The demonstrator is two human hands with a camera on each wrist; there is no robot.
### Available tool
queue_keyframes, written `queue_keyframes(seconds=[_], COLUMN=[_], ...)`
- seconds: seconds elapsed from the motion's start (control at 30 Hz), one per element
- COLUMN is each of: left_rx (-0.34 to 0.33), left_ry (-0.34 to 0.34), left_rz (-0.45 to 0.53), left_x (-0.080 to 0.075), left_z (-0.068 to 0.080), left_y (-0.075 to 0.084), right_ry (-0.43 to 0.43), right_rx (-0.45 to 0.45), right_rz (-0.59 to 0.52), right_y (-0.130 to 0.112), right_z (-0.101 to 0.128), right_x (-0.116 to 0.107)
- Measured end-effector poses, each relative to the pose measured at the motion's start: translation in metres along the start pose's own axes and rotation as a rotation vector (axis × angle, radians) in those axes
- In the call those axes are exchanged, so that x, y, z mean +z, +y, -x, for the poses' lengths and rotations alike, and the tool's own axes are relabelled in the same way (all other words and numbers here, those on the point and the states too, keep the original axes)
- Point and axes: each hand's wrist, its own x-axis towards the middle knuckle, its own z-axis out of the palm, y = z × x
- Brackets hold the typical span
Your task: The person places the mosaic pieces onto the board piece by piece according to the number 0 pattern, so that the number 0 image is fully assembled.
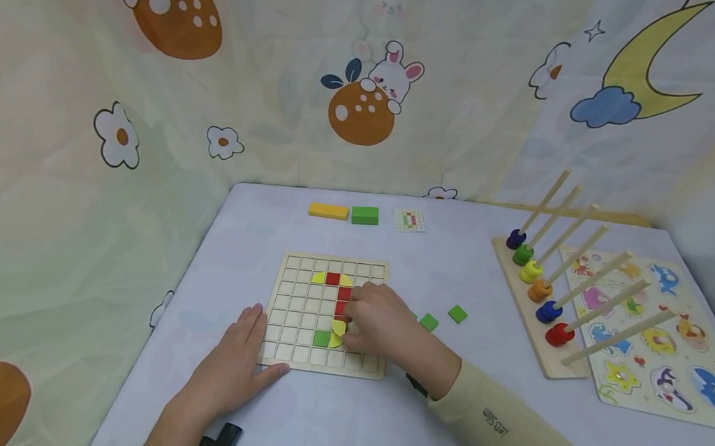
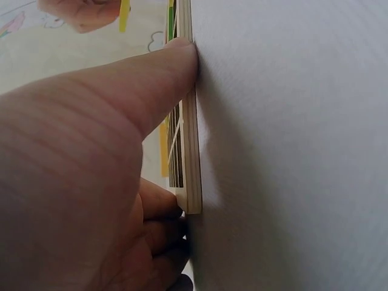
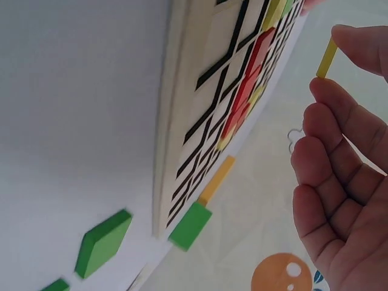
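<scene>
A square wooden grid board [image 1: 298,302] lies on the table. My left hand [image 1: 227,363] rests at its near left corner, fingers along the left side and thumb touching the near edge. Over the board's right part, my right hand [image 1: 381,323] pinches a thin yellow tile [image 3: 327,59] between thumb and index finger, held above the grid. On the board, red tiles [image 1: 333,278] and yellow rounded tiles [image 1: 318,278] form a row turning down a column, with a green square tile [image 1: 321,338] near the bottom. My right hand partly hides the column.
Loose green tiles [image 1: 458,313] lie right of the board. Behind it are a yellow block [image 1: 328,211], a green block [image 1: 365,215] and a small pattern card [image 1: 410,221]. A peg stand with coloured beads [image 1: 540,290] overlaps a picture puzzle board [image 1: 657,344] on the right.
</scene>
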Motion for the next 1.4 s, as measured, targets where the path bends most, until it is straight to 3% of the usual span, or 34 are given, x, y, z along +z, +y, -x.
queue_keyframes(seconds=[0.27, 0.57, 1.07, 1.4], left_rx=[-0.003, 0.004, -0.004, -0.008], left_ry=[-0.008, -0.01, -0.001, -0.001], left_rz=[-0.001, 0.007, 0.001, -0.005], left_x=[0.001, 0.001, 0.002, 0.004], left_z=[-0.001, -0.002, -0.002, -0.001], left_y=[-0.001, 0.0, 0.0, -0.002], right_ry=[-0.027, -0.108, -0.156, -0.185], right_rx=[-0.042, -0.002, -0.006, 0.01], right_rz=[0.033, 0.028, 0.088, 0.046], right_y=[-0.019, -0.032, -0.043, -0.046], right_z=[-0.019, -0.034, -0.044, -0.047], right_x=[0.008, 0.02, 0.029, 0.029])
